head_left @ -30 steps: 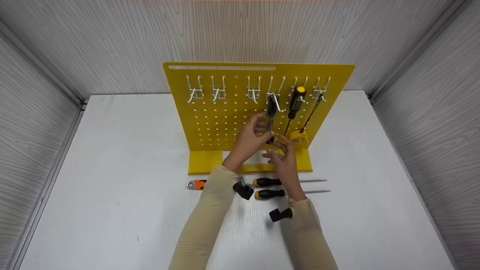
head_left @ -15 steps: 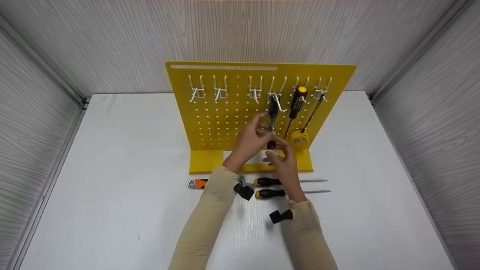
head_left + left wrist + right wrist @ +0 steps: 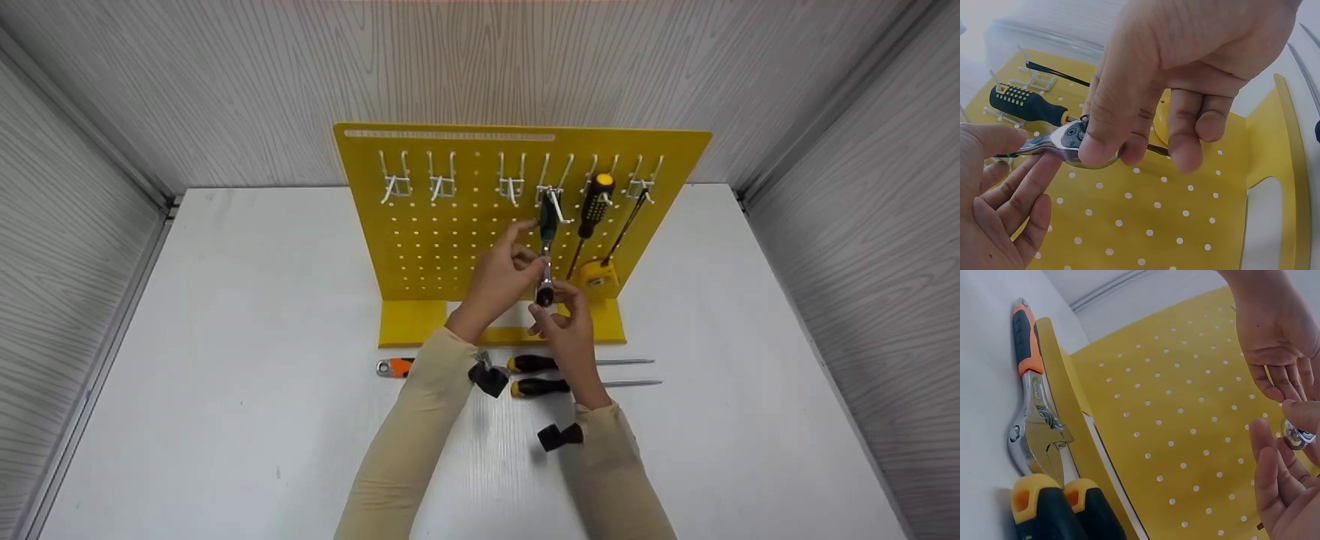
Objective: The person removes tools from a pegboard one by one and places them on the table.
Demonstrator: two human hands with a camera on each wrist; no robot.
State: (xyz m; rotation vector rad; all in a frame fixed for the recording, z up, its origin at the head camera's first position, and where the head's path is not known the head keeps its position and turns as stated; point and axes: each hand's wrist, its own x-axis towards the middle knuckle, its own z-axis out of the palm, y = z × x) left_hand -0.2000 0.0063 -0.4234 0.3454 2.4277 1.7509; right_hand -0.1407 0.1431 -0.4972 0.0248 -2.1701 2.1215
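A ratchet wrench [image 3: 549,223] with a dark green handle hangs at a white hook [image 3: 556,206] on the yellow pegboard [image 3: 442,240], its metal head tipped out toward me. My left hand [image 3: 499,281] pinches its shank between thumb and fingers. Lower down, my right hand [image 3: 571,330] pinches the head with the thumb on its face. In the left wrist view, the ratchet head [image 3: 1069,136] shows its round dial, partly covered by the right thumb. The right wrist view shows just a bit of the shiny head [image 3: 1296,437] between the hands.
Right of the ratchet hang a black-yellow screwdriver [image 3: 595,210] and a yellow tape measure [image 3: 598,274]. Two more screwdrivers, one behind [image 3: 532,364] and one in front [image 3: 541,388], lie before the board. An adjustable wrench [image 3: 1032,394] lies beside them. Bare hooks [image 3: 439,187] are at left.
The ratchet's head has swung down and outward, toward me. My right hand, at first loose beside it, has closed its thumb and fingers on the head. The left hand keeps its pinch.
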